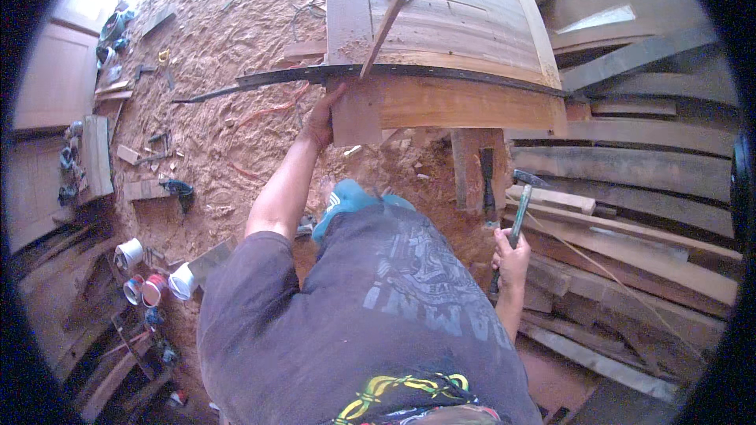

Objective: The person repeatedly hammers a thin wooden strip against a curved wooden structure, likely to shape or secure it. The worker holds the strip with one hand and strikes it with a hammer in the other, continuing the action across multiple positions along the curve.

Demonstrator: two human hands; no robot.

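Left hand (321,122) gripping the near-left corner of a wooden door (449,39), right hand (512,258) closed around a hammer (521,208), sawdust floor (228,39)

Single head-worn fisheye view, looking steeply down — close over the person's torso, rim bending straight edges
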